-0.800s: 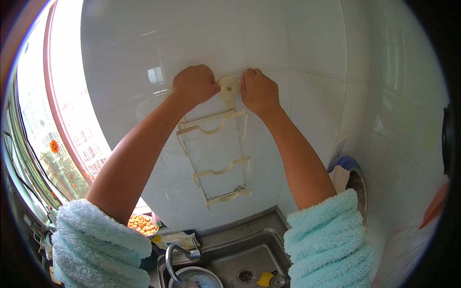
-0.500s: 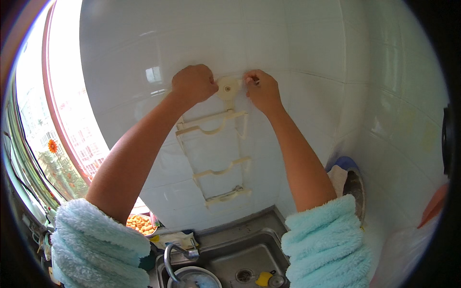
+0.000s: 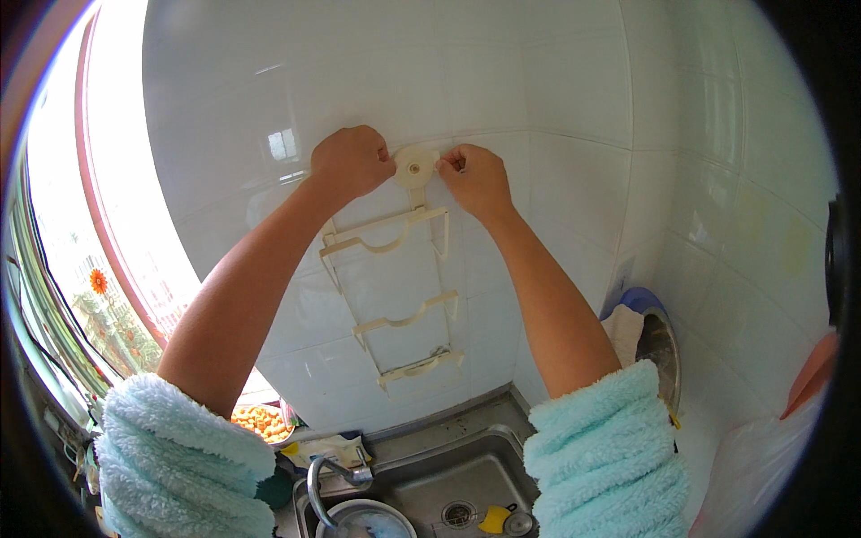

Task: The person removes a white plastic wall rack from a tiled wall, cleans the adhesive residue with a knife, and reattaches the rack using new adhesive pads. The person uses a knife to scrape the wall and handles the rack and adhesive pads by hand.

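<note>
A cream plastic wall rack [image 3: 405,316] with three notched tiers hangs against white tiles, topped by a round mount [image 3: 414,168] with a screw-like centre. Just at the mount's left edge, my left hand [image 3: 352,161] is closed, its fingertips mostly hidden behind the fist. On the opposite side my right hand [image 3: 478,179] pinches at the mount's right edge, thumb and forefinger together. Both arms are raised, with fluffy light-blue sleeves pushed up near the elbows.
Below is a steel sink [image 3: 489,457] with a curved faucet [image 3: 314,484], a white basin [image 3: 372,520] and a yellow item [image 3: 494,518]. A container of orange pieces [image 3: 263,421] sits by the bright window. A blue-rimmed item [image 3: 639,299] leans in the right corner.
My right hand has come slightly closer to the mount's right edge. The left hand stays at the left edge, and the whole view has shifted a little.
</note>
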Demonstrator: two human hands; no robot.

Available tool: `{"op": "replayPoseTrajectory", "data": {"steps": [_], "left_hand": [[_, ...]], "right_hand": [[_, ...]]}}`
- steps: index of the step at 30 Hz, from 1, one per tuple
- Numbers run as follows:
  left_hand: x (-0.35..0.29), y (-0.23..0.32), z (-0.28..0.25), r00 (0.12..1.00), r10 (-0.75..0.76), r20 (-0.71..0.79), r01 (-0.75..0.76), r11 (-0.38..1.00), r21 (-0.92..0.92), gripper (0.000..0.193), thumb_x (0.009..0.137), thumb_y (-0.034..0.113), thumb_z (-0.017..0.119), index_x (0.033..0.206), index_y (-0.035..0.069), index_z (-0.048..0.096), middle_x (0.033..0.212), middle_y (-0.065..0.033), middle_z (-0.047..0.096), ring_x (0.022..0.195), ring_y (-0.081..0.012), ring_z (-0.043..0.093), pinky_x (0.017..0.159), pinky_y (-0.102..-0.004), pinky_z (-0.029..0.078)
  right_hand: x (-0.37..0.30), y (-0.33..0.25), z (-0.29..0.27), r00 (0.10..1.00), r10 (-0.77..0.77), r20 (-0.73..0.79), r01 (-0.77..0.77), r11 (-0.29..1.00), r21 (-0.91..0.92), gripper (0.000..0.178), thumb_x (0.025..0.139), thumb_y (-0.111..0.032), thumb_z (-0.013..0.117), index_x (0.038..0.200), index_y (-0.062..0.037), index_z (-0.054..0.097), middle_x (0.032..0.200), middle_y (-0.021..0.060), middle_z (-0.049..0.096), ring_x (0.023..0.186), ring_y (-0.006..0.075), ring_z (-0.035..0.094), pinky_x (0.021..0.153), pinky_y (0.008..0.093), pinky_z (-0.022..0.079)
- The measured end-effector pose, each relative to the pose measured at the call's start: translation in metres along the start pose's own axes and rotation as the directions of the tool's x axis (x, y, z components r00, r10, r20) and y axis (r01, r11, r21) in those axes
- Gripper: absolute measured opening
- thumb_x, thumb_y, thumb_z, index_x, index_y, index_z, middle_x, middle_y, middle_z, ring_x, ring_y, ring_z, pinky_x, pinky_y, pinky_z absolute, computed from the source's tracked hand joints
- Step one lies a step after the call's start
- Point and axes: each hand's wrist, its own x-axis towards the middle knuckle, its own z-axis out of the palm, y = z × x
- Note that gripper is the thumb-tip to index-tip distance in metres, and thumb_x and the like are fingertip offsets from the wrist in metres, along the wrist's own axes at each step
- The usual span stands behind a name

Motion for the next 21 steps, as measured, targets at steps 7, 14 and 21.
{"op": "replayPoseTrajectory", "data": {"steps": [7, 14, 21], "left_hand": [[-0.002, -0.001, -0.004, 1.0, 0.002, 0.029, -0.002, 1.0, -0.019, 0.023, 0.084, 0.034, 0.077, 0.086, 0.011, 0.079, 0.085, -0.0102, 0.077, 0.082, -0.0302, 0.074, 0.076, -0.0438, 0.06], [-0.004, 0.0, -0.002, 1.0, -0.004, 0.019, 0.004, 1.0, 0.004, 0.022, 0.083, 0.032, 0.077, 0.086, 0.011, 0.08, 0.085, -0.0102, 0.077, 0.081, -0.0289, 0.074, 0.075, -0.0428, 0.06], [-0.004, 0.003, -0.002, 0.998, -0.032, 0.045, 0.033, 0.999, -0.018, 0.017, 0.079, 0.029, 0.076, 0.082, 0.013, 0.079, 0.082, -0.0082, 0.076, 0.08, -0.0279, 0.073, 0.072, -0.0419, 0.059]], "right_hand": [[0.001, -0.006, 0.012, 0.998, 0.003, -0.065, -0.016, 0.982, -0.189, 0.019, 0.093, -0.023, 0.069, 0.092, -0.0048, 0.07, 0.094, 0.0166, 0.072, 0.09, 0.0377, 0.071, 0.078, 0.0498, 0.056], [0.002, 0.001, 0.021, 0.989, -0.023, -0.146, -0.001, 0.986, -0.164, 0.02, 0.091, -0.022, 0.073, 0.088, -0.003, 0.067, 0.09, 0.0172, 0.071, 0.087, 0.0358, 0.07, 0.077, 0.0485, 0.056], [0.003, 0.006, 0.015, 0.988, 0.048, -0.146, -0.048, 0.999, 0.002, 0.02, 0.09, -0.018, 0.075, 0.09, -0.0023, 0.064, 0.083, 0.0148, 0.069, 0.081, 0.0336, 0.069, 0.076, 0.0457, 0.055]]}}
